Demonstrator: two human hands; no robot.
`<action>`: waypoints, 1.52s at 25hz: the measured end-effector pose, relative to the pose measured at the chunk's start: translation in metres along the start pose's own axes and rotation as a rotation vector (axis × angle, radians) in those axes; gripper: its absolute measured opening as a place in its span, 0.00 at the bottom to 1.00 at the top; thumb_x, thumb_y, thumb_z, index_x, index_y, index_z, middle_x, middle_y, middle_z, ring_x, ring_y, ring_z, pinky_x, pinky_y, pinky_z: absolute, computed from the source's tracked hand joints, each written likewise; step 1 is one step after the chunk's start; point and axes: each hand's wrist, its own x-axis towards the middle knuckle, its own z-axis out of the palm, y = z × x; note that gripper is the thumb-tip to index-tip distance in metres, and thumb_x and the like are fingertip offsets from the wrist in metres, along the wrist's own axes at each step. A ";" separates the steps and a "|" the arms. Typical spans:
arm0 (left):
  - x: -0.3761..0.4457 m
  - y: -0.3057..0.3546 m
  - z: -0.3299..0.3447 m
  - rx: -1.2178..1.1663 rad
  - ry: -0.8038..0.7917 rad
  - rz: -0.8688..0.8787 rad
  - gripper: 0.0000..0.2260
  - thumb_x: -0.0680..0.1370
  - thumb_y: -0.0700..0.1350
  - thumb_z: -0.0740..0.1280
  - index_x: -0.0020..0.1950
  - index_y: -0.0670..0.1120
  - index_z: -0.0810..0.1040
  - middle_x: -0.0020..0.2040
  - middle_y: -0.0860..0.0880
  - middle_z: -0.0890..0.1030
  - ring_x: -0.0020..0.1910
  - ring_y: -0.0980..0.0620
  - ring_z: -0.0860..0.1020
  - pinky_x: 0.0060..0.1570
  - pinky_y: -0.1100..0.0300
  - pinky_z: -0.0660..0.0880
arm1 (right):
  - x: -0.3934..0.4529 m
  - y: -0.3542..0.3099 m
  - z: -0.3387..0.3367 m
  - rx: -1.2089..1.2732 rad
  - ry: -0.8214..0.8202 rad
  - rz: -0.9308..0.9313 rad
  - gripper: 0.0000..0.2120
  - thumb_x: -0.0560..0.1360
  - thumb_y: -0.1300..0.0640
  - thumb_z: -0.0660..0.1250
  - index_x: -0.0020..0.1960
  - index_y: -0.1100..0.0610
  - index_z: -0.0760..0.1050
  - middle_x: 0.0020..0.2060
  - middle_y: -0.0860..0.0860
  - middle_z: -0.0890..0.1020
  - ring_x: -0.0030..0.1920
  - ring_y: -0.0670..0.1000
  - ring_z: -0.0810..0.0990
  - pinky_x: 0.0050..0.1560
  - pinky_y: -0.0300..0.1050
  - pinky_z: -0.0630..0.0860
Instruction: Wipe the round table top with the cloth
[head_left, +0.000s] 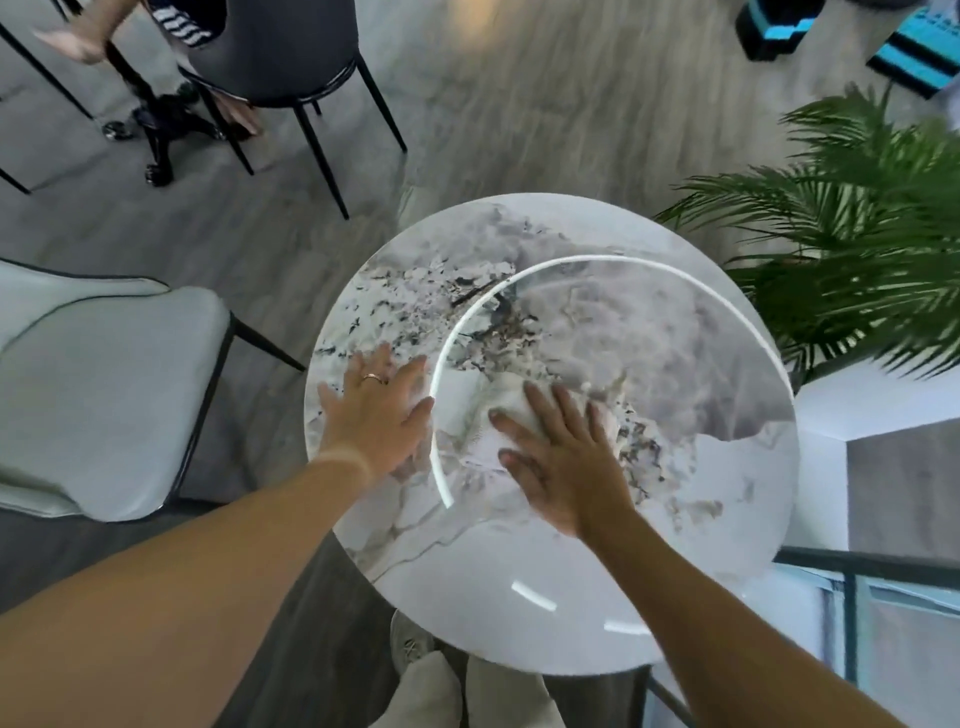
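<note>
The round table top (597, 587) is glossy white marble with grey and dark veining and a bright ring of reflected light. My right hand (563, 457) lies flat near the middle, pressing down a pale cloth (511, 408) that shows between and beyond its fingers. My left hand (376, 410), with a ring on one finger, rests palm down on the table's left edge with fingers spread and nothing in it.
A pale upholstered chair (104, 395) stands close to the left of the table. A green palm plant (852, 249) overhangs the right side. A dark chair (291, 52) and another person's feet are at the far left. A glass railing (883, 613) is at lower right.
</note>
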 end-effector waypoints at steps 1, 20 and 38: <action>0.011 -0.003 0.001 0.004 0.017 -0.025 0.25 0.81 0.63 0.51 0.78 0.64 0.51 0.83 0.49 0.47 0.80 0.42 0.42 0.73 0.29 0.48 | 0.015 0.012 -0.005 -0.024 -0.028 -0.023 0.26 0.81 0.31 0.43 0.78 0.31 0.47 0.81 0.46 0.42 0.80 0.58 0.36 0.78 0.64 0.38; 0.066 -0.023 0.010 0.000 0.185 -0.106 0.25 0.82 0.63 0.42 0.78 0.65 0.41 0.82 0.51 0.40 0.79 0.49 0.35 0.78 0.46 0.37 | 0.194 0.037 -0.036 0.006 0.210 0.064 0.29 0.83 0.36 0.47 0.81 0.45 0.52 0.82 0.52 0.51 0.81 0.57 0.48 0.79 0.61 0.53; 0.070 -0.026 0.015 -0.111 0.275 -0.133 0.27 0.83 0.51 0.48 0.81 0.48 0.48 0.82 0.50 0.47 0.80 0.52 0.41 0.78 0.52 0.39 | 0.239 -0.021 -0.026 0.091 0.315 0.028 0.26 0.84 0.40 0.54 0.79 0.49 0.61 0.80 0.55 0.60 0.78 0.57 0.60 0.76 0.58 0.58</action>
